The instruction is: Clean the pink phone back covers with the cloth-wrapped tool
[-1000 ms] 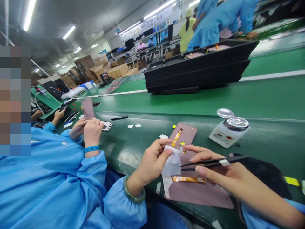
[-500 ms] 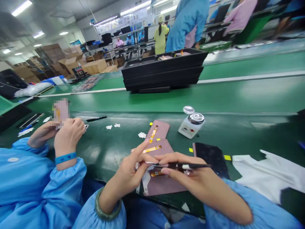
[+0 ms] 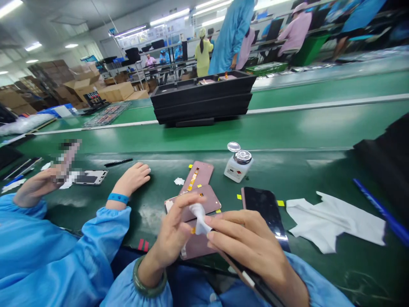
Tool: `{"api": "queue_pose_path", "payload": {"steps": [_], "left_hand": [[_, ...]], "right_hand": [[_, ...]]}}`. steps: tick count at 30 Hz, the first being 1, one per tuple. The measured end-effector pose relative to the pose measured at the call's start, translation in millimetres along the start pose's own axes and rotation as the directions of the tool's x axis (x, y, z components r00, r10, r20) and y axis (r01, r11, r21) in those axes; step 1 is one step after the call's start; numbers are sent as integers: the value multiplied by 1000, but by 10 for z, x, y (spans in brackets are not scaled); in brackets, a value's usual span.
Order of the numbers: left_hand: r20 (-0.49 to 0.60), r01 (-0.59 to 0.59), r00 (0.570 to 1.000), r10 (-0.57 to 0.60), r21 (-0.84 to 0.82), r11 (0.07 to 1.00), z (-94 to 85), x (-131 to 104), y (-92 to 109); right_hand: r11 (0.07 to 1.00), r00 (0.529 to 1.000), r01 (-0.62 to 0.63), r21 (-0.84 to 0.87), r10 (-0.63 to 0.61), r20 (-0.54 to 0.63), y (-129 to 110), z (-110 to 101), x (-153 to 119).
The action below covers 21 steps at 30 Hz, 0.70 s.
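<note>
Wiping step, as we read it: our left hand [image 3: 172, 236] and right hand [image 3: 252, 247] pinch a small white wipe [image 3: 198, 217] between closed fingers, black tweezers [image 3: 252, 283] tucked under the right palm. Just beneath the fingers lie pink back covers [image 3: 204, 200] on the green tabletop [image 3: 319, 170]; a solvent dispenser [image 3: 238, 164] stands beyond. Next, we judge, the wipe must meet the cover squarely.

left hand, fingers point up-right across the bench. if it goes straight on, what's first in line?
Likely the pink panel just past the left hand, which pinches a white wad. Beyond it lies a second pink panel. Depth is unclear from one view.
</note>
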<state>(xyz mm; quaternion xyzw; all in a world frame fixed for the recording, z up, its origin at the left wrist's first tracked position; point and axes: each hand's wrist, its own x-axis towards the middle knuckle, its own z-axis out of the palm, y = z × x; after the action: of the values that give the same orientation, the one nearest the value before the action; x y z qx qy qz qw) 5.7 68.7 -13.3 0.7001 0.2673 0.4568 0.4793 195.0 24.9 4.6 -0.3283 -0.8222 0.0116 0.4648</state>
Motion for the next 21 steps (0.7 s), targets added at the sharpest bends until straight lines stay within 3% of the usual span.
{"api": "queue_pose_path", "payload": {"steps": [2, 5, 7, 9, 12, 15, 18, 19, 20, 21], "left_hand": [[-13, 56, 998, -57, -66, 996, 102, 17, 14], [-228, 82, 970, -79, 0, 997, 315, -8, 36], [-372, 36, 928, 6, 105, 994, 481, -44, 25], [-415, -72, 897, 149, 196, 978, 639, -79, -5], [-270, -211, 907, 322, 371, 904, 785, -110, -31], [-25, -283, 940, 340, 499, 819, 736, -104, 9], [90, -260, 963, 254, 557, 789, 486, -44, 18], [85, -207, 976, 198, 624, 754, 376, -9, -12], [70, -141, 989, 129, 708, 692, 268, 33, -60], [53, -84, 996, 69, 789, 609, 168, 82, -123]], "right_hand": [[998, 999, 39, -50, -40, -31, 16, 17, -49], [996, 991, 60, -65, -67, -116, 26, 95, -97], [999, 980, 41, -11, -43, -195, 0, 188, -113], [986, 949, -68, 152, 111, -297, -50, 295, -129], [859, 792, -337, 385, 480, -377, -106, 406, -176], [617, 595, -549, 564, 762, -255, -53, 373, -202], [311, 340, -515, 799, 930, -143, 155, 198, -97], [327, 253, -435, 839, 939, -235, 260, 123, -33], [392, 205, -387, 834, 919, -337, 379, 48, 36], [512, 211, -382, 770, 859, -466, 509, -24, 103]]}}
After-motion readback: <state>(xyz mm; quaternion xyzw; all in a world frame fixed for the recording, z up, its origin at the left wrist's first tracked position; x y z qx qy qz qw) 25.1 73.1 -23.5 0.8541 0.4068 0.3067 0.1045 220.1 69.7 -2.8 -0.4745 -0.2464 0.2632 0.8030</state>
